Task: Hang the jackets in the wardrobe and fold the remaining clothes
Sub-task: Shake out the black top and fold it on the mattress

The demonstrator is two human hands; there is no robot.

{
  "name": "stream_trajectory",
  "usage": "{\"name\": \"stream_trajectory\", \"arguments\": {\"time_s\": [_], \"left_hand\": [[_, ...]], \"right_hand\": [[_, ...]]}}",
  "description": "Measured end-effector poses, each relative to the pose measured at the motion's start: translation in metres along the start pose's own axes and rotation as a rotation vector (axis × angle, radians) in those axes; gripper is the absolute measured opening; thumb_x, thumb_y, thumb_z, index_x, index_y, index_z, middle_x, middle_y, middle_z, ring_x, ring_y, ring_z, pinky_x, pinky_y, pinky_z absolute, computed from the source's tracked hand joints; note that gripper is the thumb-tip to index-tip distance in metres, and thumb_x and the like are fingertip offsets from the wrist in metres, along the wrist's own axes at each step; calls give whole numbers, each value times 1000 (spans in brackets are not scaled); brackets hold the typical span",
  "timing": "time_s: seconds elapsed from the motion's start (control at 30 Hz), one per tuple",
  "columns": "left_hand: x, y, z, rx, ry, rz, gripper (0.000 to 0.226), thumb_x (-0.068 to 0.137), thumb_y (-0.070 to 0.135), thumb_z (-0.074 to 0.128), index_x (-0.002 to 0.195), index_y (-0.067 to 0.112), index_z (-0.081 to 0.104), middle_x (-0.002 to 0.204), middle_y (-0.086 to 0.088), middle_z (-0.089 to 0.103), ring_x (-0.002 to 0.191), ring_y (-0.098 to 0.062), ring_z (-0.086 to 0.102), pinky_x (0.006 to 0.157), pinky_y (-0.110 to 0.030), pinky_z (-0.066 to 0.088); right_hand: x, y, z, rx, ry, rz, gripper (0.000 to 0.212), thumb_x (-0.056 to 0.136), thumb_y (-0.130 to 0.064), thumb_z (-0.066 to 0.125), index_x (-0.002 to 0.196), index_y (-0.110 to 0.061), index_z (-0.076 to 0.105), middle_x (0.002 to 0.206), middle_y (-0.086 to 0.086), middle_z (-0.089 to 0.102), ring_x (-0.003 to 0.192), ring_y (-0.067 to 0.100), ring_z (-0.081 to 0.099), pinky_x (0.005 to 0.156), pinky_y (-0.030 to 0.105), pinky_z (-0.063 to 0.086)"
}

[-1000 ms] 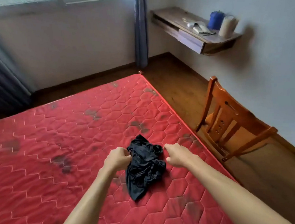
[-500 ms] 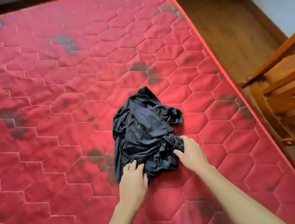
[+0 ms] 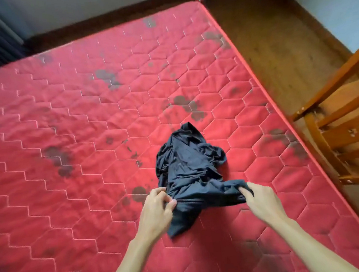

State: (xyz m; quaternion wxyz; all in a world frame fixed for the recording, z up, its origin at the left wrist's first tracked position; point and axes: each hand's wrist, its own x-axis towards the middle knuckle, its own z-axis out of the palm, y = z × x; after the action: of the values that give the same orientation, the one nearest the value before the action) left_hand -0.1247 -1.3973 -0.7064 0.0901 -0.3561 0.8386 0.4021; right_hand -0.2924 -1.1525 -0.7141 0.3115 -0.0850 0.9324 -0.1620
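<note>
A crumpled black thin-fabric garment (image 3: 190,174) lies bunched on the red quilted mattress (image 3: 66,145), long axis running away from the viewer. Its near edge is pinched by left hand (image 3: 157,211) and right hand (image 3: 260,202).

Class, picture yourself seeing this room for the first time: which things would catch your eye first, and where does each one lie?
The red quilted mattress, blotched with dark stains, fills most of the view. A crumpled black garment lies near its right edge, with the left hand and right hand each pinching its near end. A wooden chair stands on the floor just right of the mattress.
</note>
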Motion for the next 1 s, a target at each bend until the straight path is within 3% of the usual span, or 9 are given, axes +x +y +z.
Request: {"name": "stream_trajectory", "arguments": {"time_s": [0.1,0.17,0.3,0.37,0.47,0.67,0.83,0.9,1.0], "left_hand": [[-16,55,-82,-184,101,24,25,86,30,56,72,14,70,111,2,72,97,-10,63,90,-21,43],[-36,90,-132,-313,124,49,23,82,33,53,77,24,73,100,7,76,87,-6,66,88,-32,51],[-82,146,-220,-515,107,120,24,80,39,52,74,30,74,104,8,77,103,-22,69,96,-45,53],[-106,174,-260,-547,148,203,24,81,38,52,73,30,73,103,-1,77,104,-30,67,98,-44,51],[-143,216,-314,-636,200,294,24,95,17,50,73,17,59,85,-16,61,85,-28,59,81,-32,57],[-218,266,-399,-480,310,519,23,103,5,46,81,5,54,70,-10,50,60,-15,52,62,-32,53],[-257,293,-430,-129,390,433,17,95,34,62,92,21,71,91,-3,72,90,-26,68,83,-38,55],[-281,307,-426,-158,285,300,34,99,46,53,93,19,73,97,-7,73,93,-29,69,87,-38,54],[-314,322,-409,-538,-203,85,88,93,76,29,108,0,72,104,-20,74,96,-36,72,80,-41,59]], "right_hand": [[-27,-25,-64,43,87,-57,29,97,-39,55,88,-17,72,85,7,71,89,35,64,71,42,48],[-47,-47,-105,115,167,-114,30,97,-34,57,86,-12,73,84,10,71,88,35,64,73,44,48],[-100,-101,-180,258,318,-224,32,99,-33,57,91,-9,75,88,13,74,89,35,65,76,44,48],[-130,-127,-215,331,338,-272,32,100,-35,55,91,-11,74,86,11,73,88,33,64,74,42,46],[-181,-164,-267,494,384,-322,36,102,-34,51,81,-12,70,74,4,67,81,26,59,70,38,39],[-295,-213,-355,775,500,-526,40,103,-40,48,82,-14,68,74,-4,66,70,10,59,64,21,45],[-368,-258,-393,951,435,-671,37,101,-42,53,81,-16,71,75,-4,70,75,5,65,71,21,51],[-390,-280,-395,957,393,-719,38,101,-40,55,83,-11,70,74,1,67,70,9,63,69,27,51],[-421,-310,-382,911,334,-829,38,99,-38,58,86,-5,70,76,11,65,71,15,59,69,39,50]]}}
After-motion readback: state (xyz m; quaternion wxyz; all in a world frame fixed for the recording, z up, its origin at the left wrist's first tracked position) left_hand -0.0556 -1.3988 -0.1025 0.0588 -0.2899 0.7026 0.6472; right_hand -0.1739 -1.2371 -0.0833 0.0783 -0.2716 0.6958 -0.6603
